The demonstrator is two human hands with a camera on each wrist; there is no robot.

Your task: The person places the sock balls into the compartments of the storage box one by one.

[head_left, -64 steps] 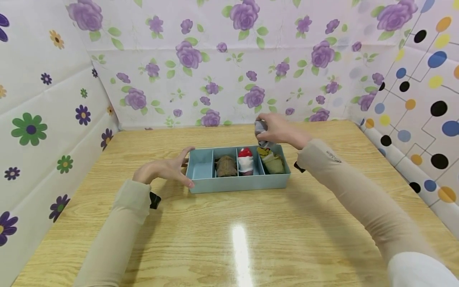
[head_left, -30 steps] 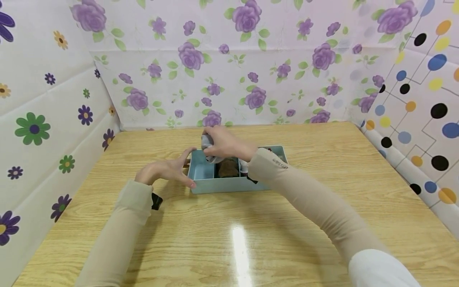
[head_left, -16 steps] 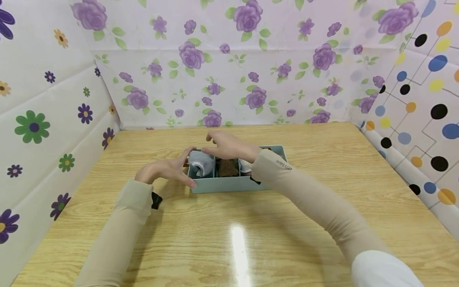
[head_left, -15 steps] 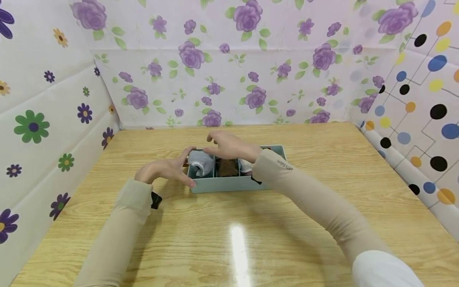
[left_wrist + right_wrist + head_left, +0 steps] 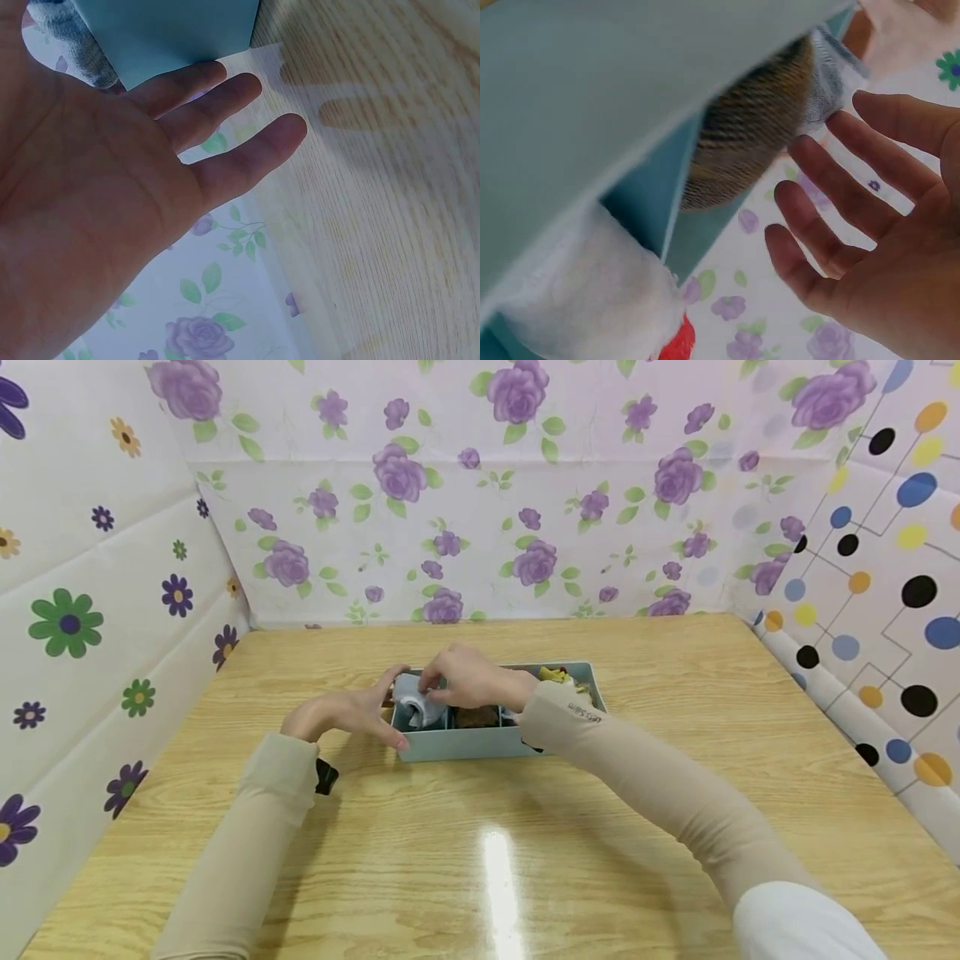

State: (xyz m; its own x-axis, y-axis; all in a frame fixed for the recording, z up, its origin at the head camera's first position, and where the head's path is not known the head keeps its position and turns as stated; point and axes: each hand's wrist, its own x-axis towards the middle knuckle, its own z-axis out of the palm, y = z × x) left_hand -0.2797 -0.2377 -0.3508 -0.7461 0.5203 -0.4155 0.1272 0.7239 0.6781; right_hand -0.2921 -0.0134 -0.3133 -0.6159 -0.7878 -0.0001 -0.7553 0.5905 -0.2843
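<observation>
A pale blue divided box [image 5: 480,745] stands on the table. My left hand [image 5: 345,714] holds its left end, thumb on the front wall and index finger at the back corner; the other fingers extend loosely in the left wrist view. A rolled grey sock [image 5: 411,693] sits in the leftmost compartment. Over that compartment, my right hand [image 5: 468,678] has its fingertips right at the sock, fingers relaxed and spread in the right wrist view. A brown knitted sock [image 5: 742,135] lies in the neighbouring compartment, then a white fluffy sock [image 5: 592,292] with red on it. The right arm partly hides the box.
A yellow and green cloth bundle [image 5: 558,675] shows in the box's rightmost compartment. The wooden table [image 5: 390,852] extends around the box. Patterned sheets enclose it: a purple-rose sheet [image 5: 480,493] behind, a flowered one [image 5: 112,635] left, a dotted one [image 5: 892,593] right.
My right hand carried the grey sock from above the right end to the leftmost compartment and let go. It lifted slightly, then came back down to the sock. The left hand stayed on the box.
</observation>
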